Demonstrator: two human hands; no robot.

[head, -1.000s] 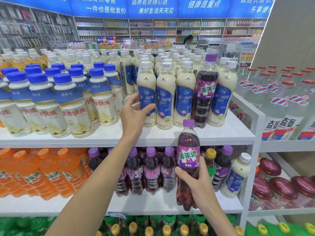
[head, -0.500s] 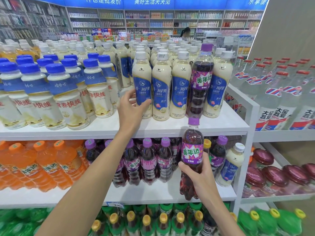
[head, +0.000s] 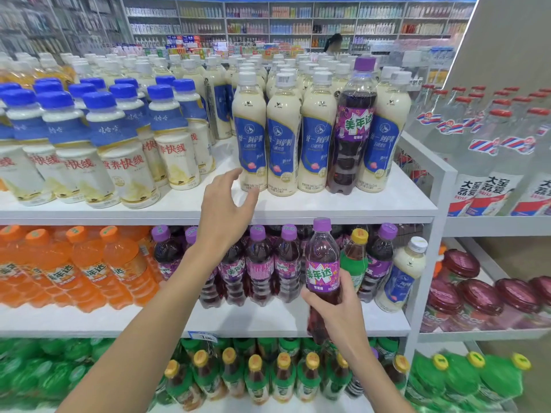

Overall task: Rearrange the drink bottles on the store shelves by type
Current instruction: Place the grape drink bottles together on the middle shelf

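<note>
The left hand [head: 226, 210] has slipped down off the front milk tea bottle [head: 249, 135], loosely spread and holding nothing, perhaps brushing its base. The right hand [head: 340, 305] grips a grape soda bottle [head: 322, 272] before the middle shelf [head: 253, 320] and its grape row, so it looks nearly sorted.

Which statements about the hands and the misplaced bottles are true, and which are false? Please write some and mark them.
1. The right hand holds a purple-capped grape soda bottle. True.
2. The left hand grips a milk tea bottle. False: it is open and holds nothing.
3. On the top shelf, another grape soda bottle stands among the milk tea bottles. True.
4. The middle shelf holds only orange and purple sodas. False: a yellow-capped green-label bottle and a white-capped milk tea bottle stand there too.
</note>
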